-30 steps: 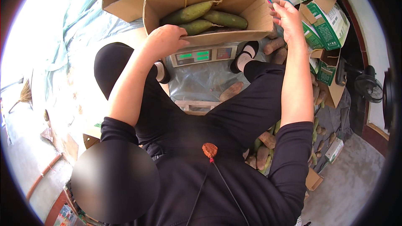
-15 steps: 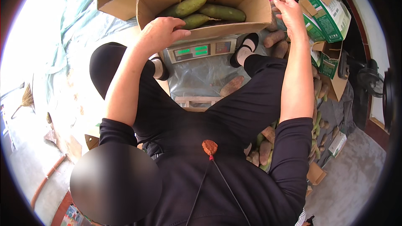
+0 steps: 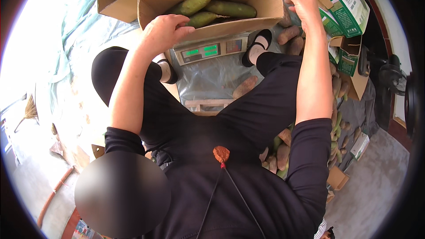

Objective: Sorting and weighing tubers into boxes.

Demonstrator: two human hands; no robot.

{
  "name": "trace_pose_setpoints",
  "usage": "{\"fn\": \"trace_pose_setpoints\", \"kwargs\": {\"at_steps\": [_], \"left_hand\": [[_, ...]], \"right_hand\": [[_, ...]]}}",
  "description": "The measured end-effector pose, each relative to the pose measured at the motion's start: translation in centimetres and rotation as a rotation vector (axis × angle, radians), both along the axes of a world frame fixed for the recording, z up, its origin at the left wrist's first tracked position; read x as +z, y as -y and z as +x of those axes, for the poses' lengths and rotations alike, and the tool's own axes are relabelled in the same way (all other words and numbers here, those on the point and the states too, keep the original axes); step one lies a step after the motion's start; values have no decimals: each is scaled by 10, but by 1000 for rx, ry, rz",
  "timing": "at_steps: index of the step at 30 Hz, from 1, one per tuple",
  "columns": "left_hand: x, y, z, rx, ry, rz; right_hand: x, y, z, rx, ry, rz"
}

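An open cardboard box (image 3: 248,31) rests on a digital scale (image 3: 210,51) between my feet. Inside it lie several long green root vegetables, perhaps radishes (image 3: 232,9), with thin pale tails. My left hand (image 3: 166,32) is at the box's front left rim, palm down, its thumb apart from the bent fingers and nothing held. Whether it touches the cardboard I cannot tell. Beside the box's right end my right hand (image 3: 303,6) is raised, fingers loosely bent and apart, holding nothing.
Another open carton (image 3: 119,2) stands at the back left. To the right are green-and-white cartons (image 3: 343,9), a black fan (image 3: 392,77) and a pile of reddish-brown and green roots (image 3: 336,93). One brownish root (image 3: 245,87) lies on the plastic sheet before the scale.
The whole view has shifted slightly, so the box and scale appear a little farther left. My right hand is slightly higher beside the box; my left hand stays by its rim.
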State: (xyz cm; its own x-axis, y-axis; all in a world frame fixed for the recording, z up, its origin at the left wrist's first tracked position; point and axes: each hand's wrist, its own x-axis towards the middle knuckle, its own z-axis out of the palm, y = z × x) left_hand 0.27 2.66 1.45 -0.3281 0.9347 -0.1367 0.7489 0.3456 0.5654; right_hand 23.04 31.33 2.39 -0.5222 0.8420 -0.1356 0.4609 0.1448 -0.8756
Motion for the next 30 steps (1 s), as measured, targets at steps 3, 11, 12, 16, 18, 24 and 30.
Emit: {"fn": "trace_pose_setpoints", "kwargs": {"at_steps": [3,11,12,16,18,24,30], "left_hand": [[-3,-2,-2,17,15,70],[-8,-9,-11,63,-146,382],[-10,-9,-14,72,-222,481],[-9,-4,-25,274,-318,600],[-19,-1,-35,320,-314,611],[-43,11,-45,627,-245,422],[-28,25,-50,680,-139,-115]], "right_hand": [[-5,-8,6,-5,8,16],[-16,-19,9,-31,43,19],[-16,-17,8,-28,41,17],[-22,-21,5,-59,126,-19],[-21,-23,2,-54,157,-41],[-27,-6,-2,74,196,-22],[-54,-19,-12,135,620,191]]}}
